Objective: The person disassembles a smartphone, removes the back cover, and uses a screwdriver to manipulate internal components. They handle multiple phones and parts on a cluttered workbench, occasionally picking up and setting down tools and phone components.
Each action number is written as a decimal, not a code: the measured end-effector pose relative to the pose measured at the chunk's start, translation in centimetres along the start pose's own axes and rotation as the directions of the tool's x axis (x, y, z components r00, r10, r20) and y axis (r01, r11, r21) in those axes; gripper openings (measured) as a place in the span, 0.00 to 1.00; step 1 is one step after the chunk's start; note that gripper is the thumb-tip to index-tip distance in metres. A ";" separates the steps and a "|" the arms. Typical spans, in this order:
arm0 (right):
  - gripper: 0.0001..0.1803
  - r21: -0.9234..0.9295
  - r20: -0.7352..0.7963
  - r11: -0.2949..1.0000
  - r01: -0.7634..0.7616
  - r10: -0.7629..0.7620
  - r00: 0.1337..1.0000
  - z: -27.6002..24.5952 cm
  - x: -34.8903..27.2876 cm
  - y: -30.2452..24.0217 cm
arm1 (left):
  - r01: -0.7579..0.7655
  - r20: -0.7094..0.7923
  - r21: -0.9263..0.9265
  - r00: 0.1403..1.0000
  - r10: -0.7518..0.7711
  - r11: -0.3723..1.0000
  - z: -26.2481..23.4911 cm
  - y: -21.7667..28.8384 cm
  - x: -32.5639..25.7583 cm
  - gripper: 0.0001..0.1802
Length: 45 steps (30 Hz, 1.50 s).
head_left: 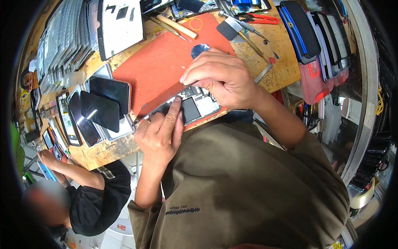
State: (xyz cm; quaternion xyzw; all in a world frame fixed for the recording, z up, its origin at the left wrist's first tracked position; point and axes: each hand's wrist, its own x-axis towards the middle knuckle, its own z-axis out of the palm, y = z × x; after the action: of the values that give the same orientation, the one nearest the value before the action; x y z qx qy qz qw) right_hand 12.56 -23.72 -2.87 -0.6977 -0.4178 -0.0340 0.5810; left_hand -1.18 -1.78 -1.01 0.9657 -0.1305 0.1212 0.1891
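Observation:
An opened phone (pixel 190 111) lies at the near edge of a red mat (pixel 145 62), its black battery block and silvery inner parts bared. My left hand (pixel 159 130) grips its near left side, the index finger pressed down on the inside and the other fingers curled. Along the phone's far edge stands a thin dark reddish panel (pixel 163 98), tilted up. With fingers bent in a pinch, my right hand (pixel 226 79) holds the panel's upper right end. The tips of its fingers are partly hidden. Beyond this hand lies a round shiny blue piece (pixel 200 50).
Black phone screens (pixel 99 110) are piled left of the mat. Wooden-handled tools (pixel 176 27), a brush (pixel 251 43) and red cutters (pixel 261 18) lie along the far side. Stacked wrapped panels (pixel 64 41) stand far left, phone cases (pixel 311 37) right. A co-worker's hand (pixel 49 159) holds something lower left.

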 end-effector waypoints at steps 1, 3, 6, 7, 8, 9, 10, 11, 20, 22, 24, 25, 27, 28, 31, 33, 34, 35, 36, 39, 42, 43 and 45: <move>0.08 0.019 -0.008 1.000 0.009 -0.009 1.000 0.0 0.0 0.1 | -0.010 0.010 0.015 1.000 0.010 1.000 0.1 0.0 0.1 0.25; 0.08 0.048 -0.011 0.999 0.024 -0.024 1.000 0.1 0.0 0.2 | -0.014 0.005 -0.009 1.000 0.014 1.000 -0.1 0.0 0.1 0.24; 0.10 0.047 -0.009 0.999 0.027 -0.027 1.000 0.2 0.1 0.4 | -0.016 0.048 -0.019 0.999 0.017 1.000 -0.5 0.1 -0.1 0.24; 0.11 0.050 -0.012 0.998 0.028 -0.028 1.000 0.3 0.1 0.4 | -0.035 0.047 -0.004 0.998 0.035 0.999 -0.5 0.1 -0.1 0.24; 0.11 0.053 -0.014 0.998 0.030 -0.029 0.999 0.4 0.1 0.4 | -0.049 0.044 0.012 0.998 0.049 0.999 -0.4 0.0 -0.1 0.24; 0.12 0.055 -0.016 0.998 0.033 -0.032 0.999 0.4 0.2 0.4 | -0.056 0.046 0.025 0.997 0.055 0.998 -0.3 0.0 -0.1 0.24; 0.12 0.057 -0.018 0.998 0.033 -0.032 0.999 0.5 0.2 0.4 | -0.055 0.047 0.029 0.997 0.053 0.998 -0.3 0.1 -0.1 0.24; 0.12 0.058 -0.019 0.998 0.033 -0.032 0.999 0.5 0.2 0.3 | -0.045 0.055 0.029 0.998 0.044 0.999 -0.3 0.1 -0.2 0.24; 0.12 0.032 0.000 0.997 0.069 -0.069 0.998 0.5 0.2 0.3 | -0.095 0.115 0.122 0.990 0.081 0.988 -0.3 0.1 -0.2 0.24; 0.11 0.036 -0.004 0.997 0.073 -0.073 0.997 0.6 0.2 0.4 | -0.129 0.116 0.150 0.987 0.112 0.980 -0.3 0.0 -0.2 0.25; 0.10 0.045 -0.018 0.997 0.069 -0.069 0.997 0.7 0.1 0.4 | -0.145 0.094 0.150 0.987 0.132 0.978 -0.1 -0.1 -0.3 0.25; 0.10 0.038 -0.016 0.996 0.078 -0.077 0.997 0.7 0.2 0.4 | -0.145 0.092 0.148 0.987 0.132 0.978 -0.1 -0.1 -0.3 0.25; 0.09 0.020 -0.012 0.995 0.098 -0.098 0.995 0.8 0.2 0.4 | -0.155 0.056 0.149 0.987 0.148 0.977 0.3 -0.1 -0.2 0.25; 0.09 0.025 -0.013 0.995 0.100 -0.099 0.995 0.8 0.3 0.4 | -0.157 0.047 0.153 0.987 0.152 0.976 0.4 -0.2 -0.2 0.25; 0.08 0.022 -0.018 0.994 0.110 -0.109 0.994 0.7 0.3 0.3 | -0.177 0.044 0.212 0.984 0.172 0.961 0.3 -0.3 0.1 0.24; 0.08 0.018 -0.029 0.993 0.119 -0.119 0.992 0.6 0.3 0.2 | -0.183 0.058 0.224 0.983 0.174 0.957 0.1 -0.1 0.2 0.25; 0.08 0.015 -0.027 0.993 0.115 -0.115 0.993 0.5 0.3 0.2 | -0.185 0.065 0.229 0.982 0.175 0.956 0.0 -0.1 0.2 0.25; 0.08 0.012 -0.026 0.994 0.110 -0.110 0.994 0.4 0.3 0.1 | -0.191 0.064 0.228 0.981 0.181 0.955 0.0 -0.1 0.3 0.25; 0.08 0.008 -0.029 0.993 0.116 -0.116 0.993 0.4 0.3 0.1 | -0.196 0.064 0.225 0.980 0.187 0.954 0.0 -0.1 0.4 0.25; 0.09 0.008 -0.011 0.995 0.101 -0.101 0.995 0.3 0.3 0.0 | -0.207 0.067 0.234 0.978 0.197 0.950 0.0 0.0 0.4 0.26; 0.11 0.019 -0.001 0.997 0.077 -0.077 0.997 0.4 0.2 -0.1 | -0.206 0.070 0.243 0.978 0.195 0.948 0.0 0.1 0.5 0.26; 0.11 0.024 -0.003 0.997 0.073 -0.073 0.997 0.4 0.2 -0.2 | -0.209 0.063 0.250 0.978 0.200 0.945 0.0 0.2 0.6 0.26; 0.10 0.033 -0.007 0.997 0.066 -0.066 0.998 0.5 0.2 -0.2 | -0.211 0.072 0.253 0.977 0.199 0.944 -0.1 0.3 0.8 0.25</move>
State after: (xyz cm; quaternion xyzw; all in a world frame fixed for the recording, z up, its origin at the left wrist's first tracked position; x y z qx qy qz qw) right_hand 12.37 -23.24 -2.80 -0.6737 -0.4394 -0.0481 0.5923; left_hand -0.55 -2.20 -0.61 0.9658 -0.2174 0.1340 0.0447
